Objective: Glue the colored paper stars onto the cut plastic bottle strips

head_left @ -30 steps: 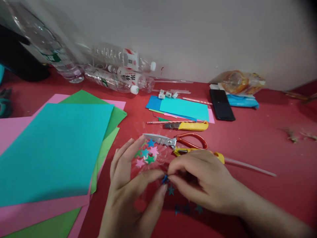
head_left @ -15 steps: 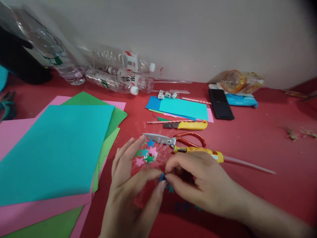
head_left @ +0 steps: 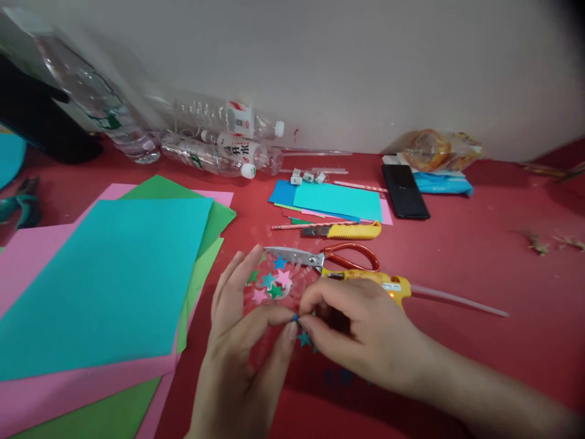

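Observation:
My left hand [head_left: 240, 341] and my right hand [head_left: 356, 332] meet low in the middle of the red table. Their fingertips pinch a small blue paper star [head_left: 295, 317] between them. Just behind the fingers stands a clear plastic cup-like piece [head_left: 274, 285] with several pink, green and blue stars stuck on it; my left fingers curve around its left side. More blue stars [head_left: 304, 338] lie on the table under my hands.
Red-handled scissors [head_left: 329, 259], a yellow glue gun [head_left: 379, 281] and a yellow box cutter [head_left: 351, 230] lie just behind my hands. Large coloured sheets [head_left: 100, 280] cover the left. Small sheets [head_left: 338, 201], a phone [head_left: 404, 191] and plastic bottles [head_left: 219, 149] sit by the wall.
Both hands have edged slightly up and left with the small star pinched between them; the view shifted a little.

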### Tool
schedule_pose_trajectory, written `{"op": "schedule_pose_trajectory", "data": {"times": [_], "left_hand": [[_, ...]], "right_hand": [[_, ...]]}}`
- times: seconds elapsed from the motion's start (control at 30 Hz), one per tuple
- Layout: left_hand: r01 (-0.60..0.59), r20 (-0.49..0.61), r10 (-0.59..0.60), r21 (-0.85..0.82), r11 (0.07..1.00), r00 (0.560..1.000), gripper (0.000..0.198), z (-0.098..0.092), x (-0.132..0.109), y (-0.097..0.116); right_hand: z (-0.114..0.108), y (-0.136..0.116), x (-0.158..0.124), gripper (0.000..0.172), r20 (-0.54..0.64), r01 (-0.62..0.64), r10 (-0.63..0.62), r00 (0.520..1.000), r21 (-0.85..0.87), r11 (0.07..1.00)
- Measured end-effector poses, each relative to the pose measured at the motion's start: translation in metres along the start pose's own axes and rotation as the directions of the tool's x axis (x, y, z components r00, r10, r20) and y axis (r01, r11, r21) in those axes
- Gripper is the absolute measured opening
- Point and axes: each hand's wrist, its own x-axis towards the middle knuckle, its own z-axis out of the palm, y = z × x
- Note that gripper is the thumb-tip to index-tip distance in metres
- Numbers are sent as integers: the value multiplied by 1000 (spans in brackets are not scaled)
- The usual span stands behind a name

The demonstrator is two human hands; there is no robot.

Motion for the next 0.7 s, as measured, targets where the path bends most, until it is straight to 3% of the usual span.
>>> {"op": "schedule_pose_trajectory", "data": {"times": [0.3,0.53,0.7], "left_hand": [[-23,5,23,-8,1000,1000,14,0,1,0],[125,-77,-132,-99,987,988,14,0,3,3],[191,-68,-204,-156,969,977,12,0,2,-4]], "right_hand": [[3,0,-1,9,5,-28,28,1000,28,999],[-3,-2,0,8,-19,-28,29,999,68,997],[-3,-2,-2,7,-25,-39,40,999,50,998]]}}
